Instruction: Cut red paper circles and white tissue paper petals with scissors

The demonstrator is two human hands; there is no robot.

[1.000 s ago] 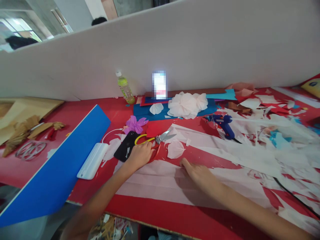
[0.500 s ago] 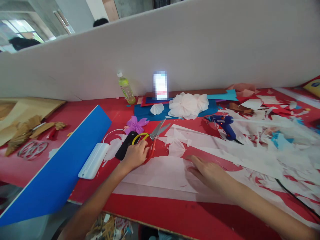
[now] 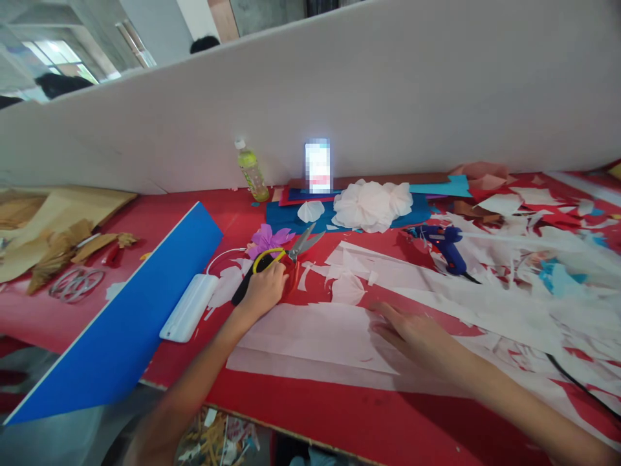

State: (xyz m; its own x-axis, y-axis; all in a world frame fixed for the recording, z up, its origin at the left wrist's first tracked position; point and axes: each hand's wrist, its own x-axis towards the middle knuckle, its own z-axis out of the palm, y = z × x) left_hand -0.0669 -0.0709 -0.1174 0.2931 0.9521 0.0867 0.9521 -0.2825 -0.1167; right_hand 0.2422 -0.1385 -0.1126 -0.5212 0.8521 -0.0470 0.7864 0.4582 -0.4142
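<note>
My left hand is closed around the handles of a pair of scissors, one handle yellow and the other red. Their blades stand apart and point toward the back of the table. Under and beside this hand lies a black phone, partly covered, with a purple paper flower just behind it. My right hand rests on a wide sheet of pale pink crepe paper, fingers stretched out and holding nothing. Cut paper petals lie between the two hands, beyond the sheet.
A blue board leans at the left beside a white power bank. At the back are a bottle, a lit phone and a white paper flower. A blue glue gun and paper scraps lie right.
The view has turned slightly left. My left hand and the scissors have shifted a little left and away from me over the phone. My right hand stays on the paper.
</note>
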